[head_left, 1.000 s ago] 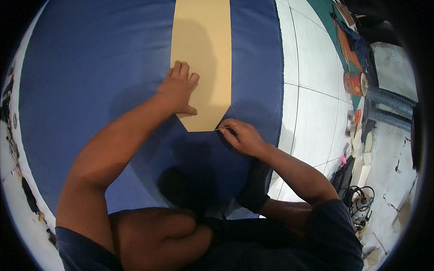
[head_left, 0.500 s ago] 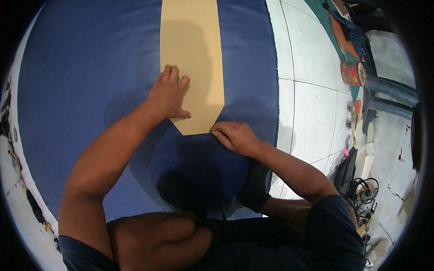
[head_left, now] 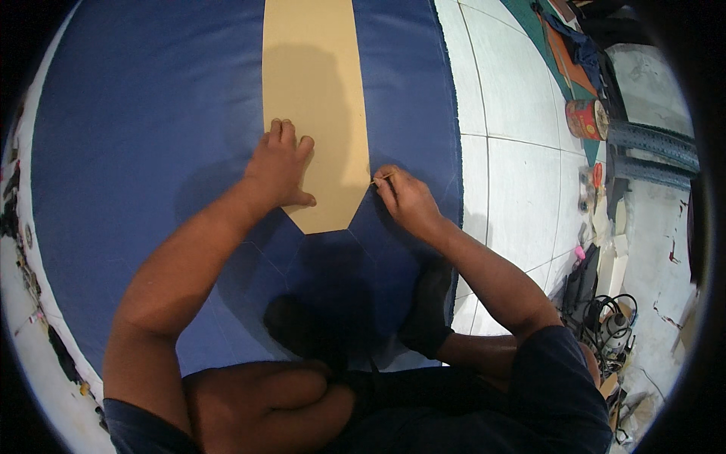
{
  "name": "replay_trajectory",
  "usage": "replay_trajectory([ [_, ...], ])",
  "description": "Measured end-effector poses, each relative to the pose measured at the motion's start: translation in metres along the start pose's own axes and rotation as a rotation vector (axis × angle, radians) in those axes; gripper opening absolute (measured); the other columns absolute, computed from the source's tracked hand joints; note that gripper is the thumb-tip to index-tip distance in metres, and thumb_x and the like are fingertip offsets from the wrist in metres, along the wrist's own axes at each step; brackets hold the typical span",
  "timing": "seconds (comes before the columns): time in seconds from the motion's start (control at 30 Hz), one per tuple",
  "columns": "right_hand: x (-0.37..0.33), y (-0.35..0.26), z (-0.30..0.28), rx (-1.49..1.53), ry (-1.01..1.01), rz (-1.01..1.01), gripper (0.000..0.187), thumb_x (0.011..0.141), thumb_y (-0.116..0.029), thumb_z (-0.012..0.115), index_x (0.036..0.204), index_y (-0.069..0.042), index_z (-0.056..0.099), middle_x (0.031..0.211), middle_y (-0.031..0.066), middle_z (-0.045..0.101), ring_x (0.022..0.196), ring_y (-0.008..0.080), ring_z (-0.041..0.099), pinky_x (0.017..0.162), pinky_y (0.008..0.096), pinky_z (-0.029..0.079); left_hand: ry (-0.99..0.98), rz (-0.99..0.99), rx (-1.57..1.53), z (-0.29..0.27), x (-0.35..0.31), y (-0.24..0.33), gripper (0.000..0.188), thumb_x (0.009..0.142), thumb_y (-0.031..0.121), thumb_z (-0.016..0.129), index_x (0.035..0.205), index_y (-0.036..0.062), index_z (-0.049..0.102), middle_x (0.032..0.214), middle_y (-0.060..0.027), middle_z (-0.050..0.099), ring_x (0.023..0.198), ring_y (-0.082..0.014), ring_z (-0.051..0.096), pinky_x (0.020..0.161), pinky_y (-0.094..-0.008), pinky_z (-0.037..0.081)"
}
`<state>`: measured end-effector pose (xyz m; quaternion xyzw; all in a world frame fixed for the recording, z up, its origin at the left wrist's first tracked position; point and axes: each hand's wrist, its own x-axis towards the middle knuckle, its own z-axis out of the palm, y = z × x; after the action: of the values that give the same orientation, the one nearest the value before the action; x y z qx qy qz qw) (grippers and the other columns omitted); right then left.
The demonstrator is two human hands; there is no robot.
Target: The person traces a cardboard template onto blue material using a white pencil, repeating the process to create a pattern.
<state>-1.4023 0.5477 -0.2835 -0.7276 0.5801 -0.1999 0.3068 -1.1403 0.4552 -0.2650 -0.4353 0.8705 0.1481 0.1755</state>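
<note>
A long tan card template (head_left: 325, 166), its near end tapered to a blunt tip, lies flat on a broad blue sheet of fabric (head_left: 151, 106). Across the template's left edge rests my left hand (head_left: 278, 170), open, fingers and thumb spread and pressing down. My right hand (head_left: 412, 200) pinches a thin tan stick (head_left: 384, 177), whose exact kind is too small to tell. Its tip is at the template's right corner, where the taper starts. Faint pale lines mark the fabric around the template's near end.
White floor tiles (head_left: 522, 181) run along the fabric's right edge. Beyond them are a red can (head_left: 586, 119), orange-handled scissors (head_left: 597, 175), a green mat (head_left: 522, 19) and a tangle of black cables (head_left: 605, 314). My dark-socked feet are on the fabric close by.
My right hand has moved up along the slanted edge, from the template's near tip to its right corner. My left hand stays on the template; the whole view has shifted slightly.
</note>
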Motion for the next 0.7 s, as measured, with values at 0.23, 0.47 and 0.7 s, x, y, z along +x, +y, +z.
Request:
replay_trajectory([
  [0.23,0.008,0.006,-0.006,0.151,0.085,0.249,0.023,0.104,-0.019,0.060,0.113,0.001,0.063,0.096,0.0213,0.071,0.088,0.0367,0.071,0.078,0.0429,0.055,-0.014,-0.015,0.001,0.001,-0.002,0.003,0.112,0.064,0.058,0.091,0.155,0.0161,0.040,0.154,-0.0403,0.033,0.147,-0.0558,0.032,0.118,-0.0539,0.036],
  [0.47,0.097,-0.010,-0.048,0.209,0.081,0.061,0.028,0.104,-0.026,0.060,0.113,0.001,0.067,0.092,0.0187,0.072,0.081,0.0309,0.073,0.076,0.0394,0.056,-0.043,-0.018,0.125,-0.003,0.004,0.020,0.108,0.071,0.051,0.088,0.158,0.0137,0.036,0.155,-0.0364,0.035,0.145,-0.0516,0.037,0.115,-0.0556,0.038],
  [0.7,0.186,-0.084,-0.062,0.014,-0.392,-0.404,0.026,0.102,-0.025,0.062,0.113,-0.002,0.068,0.096,0.0144,0.073,0.084,0.0265,0.071,0.075,0.0374,0.055,-0.060,-0.164,-0.049,0.023,0.019,0.044,0.074,0.092,0.019,0.063,0.154,-0.0088,0.033,0.152,-0.0335,0.039,0.139,-0.0459,0.045,0.099,-0.0431,0.055],
])
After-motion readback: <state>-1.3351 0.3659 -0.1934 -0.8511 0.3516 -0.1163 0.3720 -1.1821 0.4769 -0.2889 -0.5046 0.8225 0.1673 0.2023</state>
